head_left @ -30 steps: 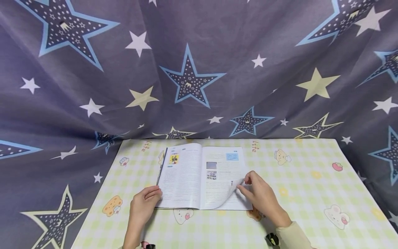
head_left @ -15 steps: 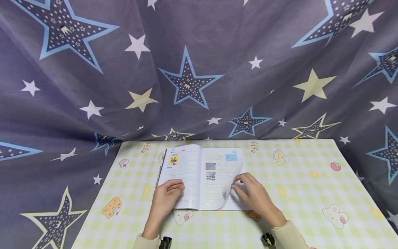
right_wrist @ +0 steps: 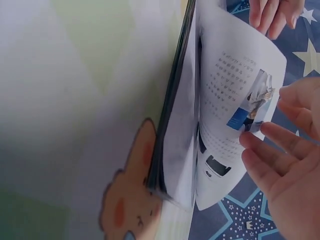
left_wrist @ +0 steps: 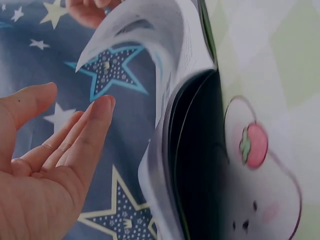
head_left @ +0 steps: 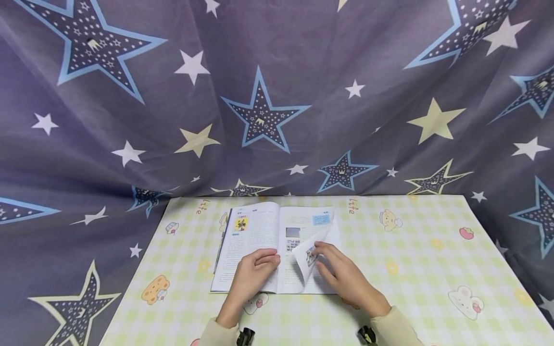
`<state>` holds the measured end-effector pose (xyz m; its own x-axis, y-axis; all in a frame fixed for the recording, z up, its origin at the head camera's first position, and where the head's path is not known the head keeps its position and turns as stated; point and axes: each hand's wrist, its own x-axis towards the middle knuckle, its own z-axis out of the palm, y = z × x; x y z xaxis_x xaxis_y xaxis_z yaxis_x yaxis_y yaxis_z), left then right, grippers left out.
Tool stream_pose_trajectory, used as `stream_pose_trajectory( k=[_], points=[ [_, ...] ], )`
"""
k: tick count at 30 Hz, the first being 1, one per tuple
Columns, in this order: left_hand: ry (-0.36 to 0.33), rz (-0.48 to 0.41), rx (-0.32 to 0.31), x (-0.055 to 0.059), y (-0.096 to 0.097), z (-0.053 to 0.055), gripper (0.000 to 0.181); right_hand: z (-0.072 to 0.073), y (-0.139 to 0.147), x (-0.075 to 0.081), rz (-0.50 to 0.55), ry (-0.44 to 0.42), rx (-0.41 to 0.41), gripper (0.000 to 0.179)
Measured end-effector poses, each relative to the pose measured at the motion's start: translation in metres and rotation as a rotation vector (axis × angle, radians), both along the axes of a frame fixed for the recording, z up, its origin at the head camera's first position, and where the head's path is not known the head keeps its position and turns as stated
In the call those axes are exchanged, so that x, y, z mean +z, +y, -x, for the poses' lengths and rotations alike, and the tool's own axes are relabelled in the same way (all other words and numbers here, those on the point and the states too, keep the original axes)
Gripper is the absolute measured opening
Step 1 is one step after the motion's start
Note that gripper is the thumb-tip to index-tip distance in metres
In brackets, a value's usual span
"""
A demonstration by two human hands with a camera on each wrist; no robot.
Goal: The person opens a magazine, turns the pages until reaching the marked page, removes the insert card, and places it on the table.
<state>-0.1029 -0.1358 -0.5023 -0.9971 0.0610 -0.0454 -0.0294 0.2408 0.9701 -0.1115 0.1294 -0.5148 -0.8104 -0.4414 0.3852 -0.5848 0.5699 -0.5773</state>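
Note:
An open book (head_left: 246, 245) lies on the table, text and small pictures on both sides. Its right-hand page (head_left: 306, 254) is lifted at the lower corner and curls over to the left. My right hand (head_left: 346, 276) is at this page; in the right wrist view its fingertips (right_wrist: 250, 142) touch the printed underside, and the thumb is near the page's edge. My left hand (head_left: 255, 271) is over the lower part of the left page, near the spine. In the left wrist view the left hand (left_wrist: 60, 155) has extended fingers and holds nothing.
The table wears a green-and-white checked cloth (head_left: 415, 259) with cartoon prints. Behind it hangs a dark curtain (head_left: 329, 57) patterned with stars. Black wrist straps (head_left: 245, 336) show at the sleeves.
My left hand has moved right from the book's left edge to near the spine. My right hand has shifted left, and the right-hand page's corner has risen and curled further leftward.

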Motion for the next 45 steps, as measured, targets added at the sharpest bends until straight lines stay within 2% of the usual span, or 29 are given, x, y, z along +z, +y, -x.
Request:
stream_pose_trajectory(
  k=[8,15,24,28,33,39,45],
  points=[
    [-0.013,-0.048,-0.067,-0.003,0.011,0.001,0.04,-0.003,-0.006,-0.003,-0.023,-0.024,0.036,0.028],
    [-0.052,-0.157,-0.11,-0.004,0.018,0.001,0.033,-0.004,-0.012,-0.003,-0.027,-0.064,0.072,0.027],
    [-0.073,-0.107,-0.105,-0.006,0.013,0.001,0.027,-0.004,-0.011,-0.004,-0.035,-0.042,0.079,0.031],
    [-0.103,-0.145,-0.056,-0.007,0.002,0.0,0.028,-0.004,-0.008,-0.005,-0.057,-0.051,0.075,0.038],
    [-0.128,-0.184,0.059,-0.008,-0.021,-0.006,0.028,-0.003,-0.003,-0.007,-0.139,-0.074,0.078,0.042],
    [-0.139,-0.134,0.208,-0.01,-0.054,-0.013,0.025,-0.004,0.005,-0.012,-0.267,-0.125,0.108,0.058],
    [-0.178,-0.051,0.3,-0.009,-0.082,-0.022,0.028,-0.006,0.01,-0.014,-0.347,-0.165,0.112,0.071]
  ],
)
